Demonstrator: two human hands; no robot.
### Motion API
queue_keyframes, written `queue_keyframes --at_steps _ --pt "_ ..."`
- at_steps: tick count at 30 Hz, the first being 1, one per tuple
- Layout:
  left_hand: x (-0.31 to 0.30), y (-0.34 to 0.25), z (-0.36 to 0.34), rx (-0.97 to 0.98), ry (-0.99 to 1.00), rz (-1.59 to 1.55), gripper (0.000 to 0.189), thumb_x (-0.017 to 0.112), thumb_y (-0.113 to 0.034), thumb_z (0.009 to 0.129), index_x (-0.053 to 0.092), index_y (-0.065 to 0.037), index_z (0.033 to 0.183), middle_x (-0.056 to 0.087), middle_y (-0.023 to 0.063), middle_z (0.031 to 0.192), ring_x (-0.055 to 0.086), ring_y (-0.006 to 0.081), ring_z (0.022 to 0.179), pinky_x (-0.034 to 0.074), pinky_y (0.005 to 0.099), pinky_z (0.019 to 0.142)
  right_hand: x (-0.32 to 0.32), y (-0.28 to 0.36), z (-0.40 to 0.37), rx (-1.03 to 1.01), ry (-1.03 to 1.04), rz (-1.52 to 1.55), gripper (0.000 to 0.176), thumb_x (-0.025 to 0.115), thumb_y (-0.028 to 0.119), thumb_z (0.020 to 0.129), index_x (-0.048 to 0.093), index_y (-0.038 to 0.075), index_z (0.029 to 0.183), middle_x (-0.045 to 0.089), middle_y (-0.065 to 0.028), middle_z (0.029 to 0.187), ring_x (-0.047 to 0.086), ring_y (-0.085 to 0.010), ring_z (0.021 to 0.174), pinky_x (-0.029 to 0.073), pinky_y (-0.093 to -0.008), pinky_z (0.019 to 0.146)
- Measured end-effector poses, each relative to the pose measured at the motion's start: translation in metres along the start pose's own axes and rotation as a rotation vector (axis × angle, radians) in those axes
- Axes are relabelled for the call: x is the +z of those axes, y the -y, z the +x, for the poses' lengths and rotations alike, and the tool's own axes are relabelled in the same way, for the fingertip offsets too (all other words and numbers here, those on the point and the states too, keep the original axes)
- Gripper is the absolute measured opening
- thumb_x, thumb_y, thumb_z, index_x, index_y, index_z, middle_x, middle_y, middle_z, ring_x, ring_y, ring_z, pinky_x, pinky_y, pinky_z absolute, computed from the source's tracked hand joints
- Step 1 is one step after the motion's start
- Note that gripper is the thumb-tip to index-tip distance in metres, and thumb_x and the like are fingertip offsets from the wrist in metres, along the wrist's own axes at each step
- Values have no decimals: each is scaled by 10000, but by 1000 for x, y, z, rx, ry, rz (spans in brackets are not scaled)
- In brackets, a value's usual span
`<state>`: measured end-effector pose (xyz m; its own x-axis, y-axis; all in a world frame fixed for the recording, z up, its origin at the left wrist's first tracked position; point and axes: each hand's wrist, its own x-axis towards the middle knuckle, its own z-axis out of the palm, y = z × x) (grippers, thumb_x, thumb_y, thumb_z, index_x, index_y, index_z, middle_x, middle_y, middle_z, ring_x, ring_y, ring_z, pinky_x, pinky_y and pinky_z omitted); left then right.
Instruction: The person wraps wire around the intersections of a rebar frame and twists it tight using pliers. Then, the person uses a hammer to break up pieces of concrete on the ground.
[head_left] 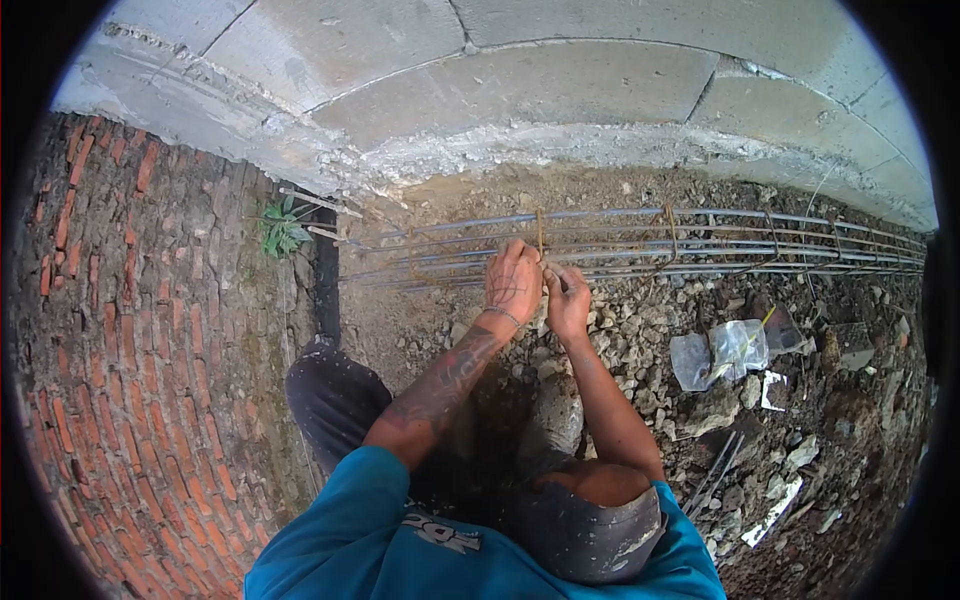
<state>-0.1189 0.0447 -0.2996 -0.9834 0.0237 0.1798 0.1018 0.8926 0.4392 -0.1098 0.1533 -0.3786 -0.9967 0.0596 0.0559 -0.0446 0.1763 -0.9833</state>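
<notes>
A long rebar cage (pixel 620 215) of thin steel bars lies across the ground ahead of me, bound by square stirrups. My left hand (pixel 513 285) is closed over the near bars, its fingertips gripping the lower part of a rusty stirrup (pixel 540 232). Right beside it, my right hand (pixel 568 302) is closed in a pinch at the near bar. Whatever lies between its fingertips is too small or hidden to make out. Farther right, another stirrup (pixel 672 238) encircles the bars.
A concrete block wall (pixel 540 85) runs behind the cage, and a brick wall (pixel 150 340) rises on the left with a small plant (pixel 283 228) at its edge. Rubble (pixel 630 350), a clear plastic bag (pixel 738 348) and loose metal rods (pixel 715 470) lie to the right.
</notes>
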Motion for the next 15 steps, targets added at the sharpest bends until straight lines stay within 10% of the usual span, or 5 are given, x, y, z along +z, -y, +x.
queue_keyframes --at_steps 5,7,15 --pt "-7 0 4 -7 95 -43 97 589 -65 789 575 -11 869 538 164 867 545 391 842 453 480 696 8 -7 2 10 -61 115 166 601 118 888 662 -16 963 597 -89 795 557 -201 721 443 -335 669" --pt "-6 4 4 18 95 -101 103 589 -58 788 581 -15 881 548 161 841 547 392 846 449 486 710 9 -9 8 511 72 598 145 591 122 897 652 -10 904 561 -7 727 479 -115 639 400 -299 579" --pt "-8 12 -12 169 -8 3 63 600 -66 795 595 -18 836 570 148 852 514 349 825 447 456 698 9 -7 7 213 77 326 204 572 164 909 611 -35 933 551 -78 776 466 -130 728 411 -308 687"
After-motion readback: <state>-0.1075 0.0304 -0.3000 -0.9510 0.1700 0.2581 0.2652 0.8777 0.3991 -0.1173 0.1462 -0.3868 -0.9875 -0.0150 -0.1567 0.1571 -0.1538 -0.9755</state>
